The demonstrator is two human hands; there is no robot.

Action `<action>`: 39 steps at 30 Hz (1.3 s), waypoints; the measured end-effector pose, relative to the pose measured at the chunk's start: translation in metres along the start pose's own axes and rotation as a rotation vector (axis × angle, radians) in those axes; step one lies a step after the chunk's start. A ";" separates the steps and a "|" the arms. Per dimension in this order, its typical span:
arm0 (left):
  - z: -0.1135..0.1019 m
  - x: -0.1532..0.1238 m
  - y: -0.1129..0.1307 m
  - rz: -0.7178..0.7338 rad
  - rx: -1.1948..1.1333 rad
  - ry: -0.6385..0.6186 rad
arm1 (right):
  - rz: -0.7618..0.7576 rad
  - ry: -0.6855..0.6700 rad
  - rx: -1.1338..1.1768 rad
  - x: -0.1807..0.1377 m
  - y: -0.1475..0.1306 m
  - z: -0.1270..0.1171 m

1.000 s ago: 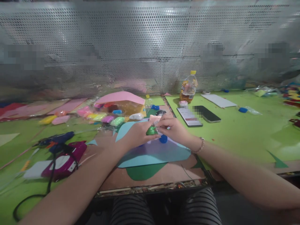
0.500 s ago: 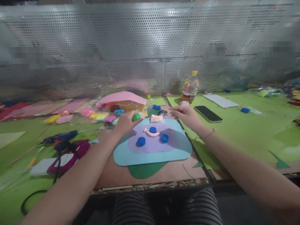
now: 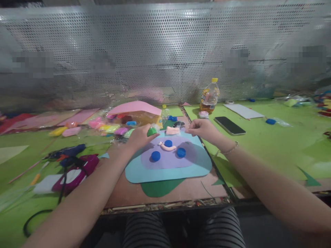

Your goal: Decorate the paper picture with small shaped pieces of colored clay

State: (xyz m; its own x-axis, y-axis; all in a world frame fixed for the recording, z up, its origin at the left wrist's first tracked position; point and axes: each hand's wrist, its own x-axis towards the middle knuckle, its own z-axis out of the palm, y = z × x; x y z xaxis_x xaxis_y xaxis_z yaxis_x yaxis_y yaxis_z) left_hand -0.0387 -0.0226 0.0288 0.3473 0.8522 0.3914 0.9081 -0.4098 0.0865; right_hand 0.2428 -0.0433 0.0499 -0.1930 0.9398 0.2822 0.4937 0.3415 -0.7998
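My left hand is closed on a green lump of clay in a clear wrapper, at the far left edge of a light blue foam sheet. My right hand hovers at the sheet's far right corner with its fingers curled in a pinch; what they hold is too small to make out. On the sheet lies a purple oval with three blue caps and a pink clay strip. A pink clay lump sits between my hands.
Several coloured clay packets lie at the left, near a glue gun and a magenta tool with a black cord. A bottle, a phone and a white sheet sit on the green mat at right. A perforated metal screen closes the back.
My hands, together over the green clay a second ago, have parted. The left keeps the green clay at the left; the right went to the far right corner and curled its fingers.
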 end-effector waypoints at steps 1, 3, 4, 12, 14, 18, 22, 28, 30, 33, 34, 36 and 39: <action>0.001 0.000 0.000 0.001 0.001 -0.003 | 0.012 -0.034 0.019 0.000 0.000 0.000; 0.003 0.000 -0.001 0.004 -0.002 -0.007 | 0.048 -0.100 0.086 0.001 0.002 0.000; 0.004 0.000 -0.002 0.004 -0.005 -0.007 | 0.069 -0.124 0.127 0.002 0.003 0.000; 0.006 0.001 -0.005 -0.002 -0.030 -0.018 | 0.131 -0.185 0.336 0.006 0.014 0.003; 0.007 0.001 -0.005 0.002 -0.029 -0.020 | 0.106 -0.190 0.333 0.005 0.013 0.002; 0.007 0.001 -0.004 -0.009 -0.023 -0.029 | 0.063 -0.171 0.227 0.003 0.010 -0.001; 0.006 0.001 -0.004 -0.001 -0.010 -0.035 | 0.076 -0.159 0.247 0.004 0.012 -0.002; 0.006 0.001 -0.004 0.011 -0.010 -0.040 | 0.084 -0.072 0.180 0.004 0.007 -0.004; 0.006 0.001 -0.004 0.005 -0.002 -0.034 | 0.081 -0.045 0.172 0.003 0.004 -0.006; 0.006 0.001 -0.004 -0.008 0.016 -0.036 | 0.090 -0.043 0.188 0.003 0.003 -0.007; 0.006 0.001 -0.004 -0.010 0.016 -0.034 | 0.107 -0.054 0.207 0.003 0.004 -0.008; 0.006 0.001 -0.003 -0.011 0.010 -0.031 | 0.158 -0.100 0.267 0.004 0.004 -0.007; 0.006 0.001 -0.003 -0.018 0.011 -0.034 | 0.218 -0.174 0.350 0.004 0.005 -0.005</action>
State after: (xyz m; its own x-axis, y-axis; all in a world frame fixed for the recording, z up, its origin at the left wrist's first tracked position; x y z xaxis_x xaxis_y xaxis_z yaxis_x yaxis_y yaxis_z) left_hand -0.0399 -0.0185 0.0237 0.3382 0.8701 0.3586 0.9168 -0.3906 0.0829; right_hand 0.2489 -0.0375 0.0498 -0.2709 0.9625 0.0176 0.2274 0.0818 -0.9704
